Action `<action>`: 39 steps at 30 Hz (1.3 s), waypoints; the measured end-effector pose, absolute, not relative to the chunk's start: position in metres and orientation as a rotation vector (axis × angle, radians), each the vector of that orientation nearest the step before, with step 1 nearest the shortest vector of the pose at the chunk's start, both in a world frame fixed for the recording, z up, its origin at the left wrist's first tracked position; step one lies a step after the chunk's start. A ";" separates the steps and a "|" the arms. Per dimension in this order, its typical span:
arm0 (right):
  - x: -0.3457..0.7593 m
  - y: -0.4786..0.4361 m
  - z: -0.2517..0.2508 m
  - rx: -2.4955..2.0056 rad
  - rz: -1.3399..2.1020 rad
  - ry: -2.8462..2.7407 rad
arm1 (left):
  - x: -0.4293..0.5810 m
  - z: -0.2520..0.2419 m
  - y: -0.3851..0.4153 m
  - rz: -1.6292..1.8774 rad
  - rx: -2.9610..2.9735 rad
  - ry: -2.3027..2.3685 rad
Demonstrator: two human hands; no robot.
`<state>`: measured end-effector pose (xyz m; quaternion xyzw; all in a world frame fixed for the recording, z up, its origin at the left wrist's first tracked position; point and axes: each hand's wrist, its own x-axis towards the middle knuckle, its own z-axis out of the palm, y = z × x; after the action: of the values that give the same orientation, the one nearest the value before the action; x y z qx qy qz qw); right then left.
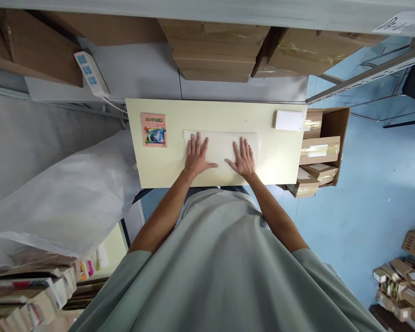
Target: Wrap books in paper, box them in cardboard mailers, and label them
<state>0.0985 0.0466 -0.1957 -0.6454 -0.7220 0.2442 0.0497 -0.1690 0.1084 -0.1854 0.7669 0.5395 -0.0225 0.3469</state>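
My left hand point(196, 154) and my right hand point(242, 158) both lie flat, fingers spread, on a clear plastic sheet or bag point(221, 143) in the middle of a pale yellow table point(283, 161). Neither hand grips anything. A small pink book with a colourful cover picture point(154, 130) lies to the left of my left hand. At the table's far right corner sits a white flat box or pad point(288, 120).
A carton of taped packages point(320, 152) stands right of the table. Big white bags point(65, 203) lie left, with stacked books point(27, 295) below them. Brown cartons point(214, 50) fill the shelf behind, beside a power strip point(91, 74). More boxes point(404, 286) sit on the blue floor.
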 end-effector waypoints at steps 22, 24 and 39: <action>0.100 0.065 -0.197 -1.986 0.733 -2.163 | -0.172 -0.187 0.102 0.048 1.933 1.433; 0.121 0.057 -0.201 -2.038 0.650 -2.111 | -0.186 -0.188 0.105 0.028 1.923 1.454; 0.059 0.064 -0.154 -1.938 0.807 -2.214 | -0.254 -0.147 0.101 0.095 1.786 1.763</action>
<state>0.0590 0.0638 -0.1539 -0.6346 -0.7248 0.2643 0.0450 -0.2544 0.1013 -0.1470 0.6762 0.6675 0.0358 0.3098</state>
